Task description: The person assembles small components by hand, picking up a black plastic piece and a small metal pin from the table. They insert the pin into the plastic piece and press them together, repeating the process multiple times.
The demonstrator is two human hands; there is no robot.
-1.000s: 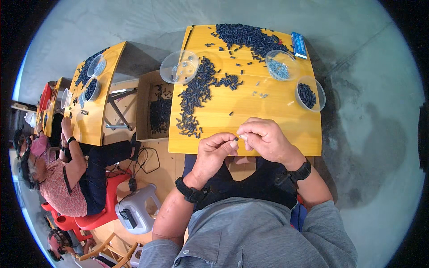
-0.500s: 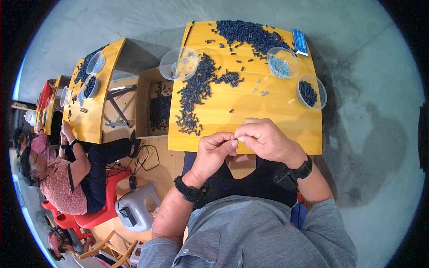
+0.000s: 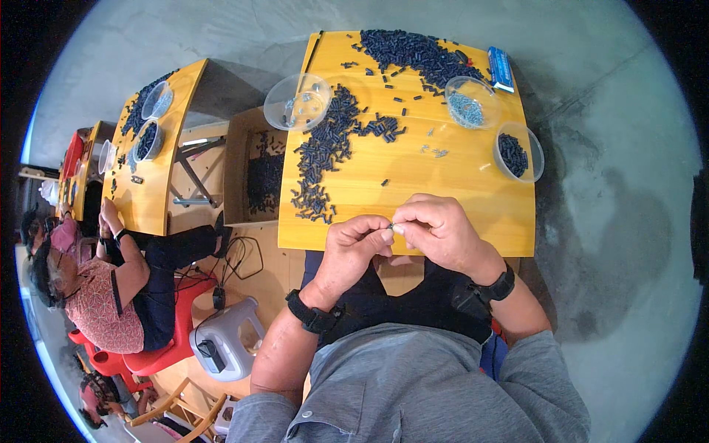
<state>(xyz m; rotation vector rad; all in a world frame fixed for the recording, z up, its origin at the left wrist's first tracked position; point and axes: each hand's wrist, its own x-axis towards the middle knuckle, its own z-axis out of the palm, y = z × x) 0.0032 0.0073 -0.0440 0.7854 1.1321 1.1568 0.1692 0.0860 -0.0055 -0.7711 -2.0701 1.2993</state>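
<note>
Over the near edge of the yellow table (image 3: 443, 214), my two hands meet fingertip to fingertip. My left hand (image 3: 354, 247) is closed in a pinch of thumb and forefinger. Opposite it, my right hand (image 3: 441, 230) pinches too, its thumb and forefinger touching the same spot. A tiny dark piece (image 3: 391, 227) shows between the fingertips; its exact kind is too small to tell. A single short black cylindrical part (image 3: 385, 182) lies just beyond my hands. A few small silvery pieces (image 3: 436, 152) are scattered farther off on the tabletop.
Short black parts form a heap (image 3: 325, 148) at left and another (image 3: 413, 55) at the far edge. Clear tubs (image 3: 298, 103) (image 3: 473, 102) (image 3: 518, 152) stand around them; a blue box (image 3: 500, 70) lies far right. A cardboard box (image 3: 255, 170) and a seated person (image 3: 103, 295) are at left.
My right fingertips have shifted slightly, and a bit more of the tiny piece shows between the hands. Both hands keep their pinch; the table's things stay put.
</note>
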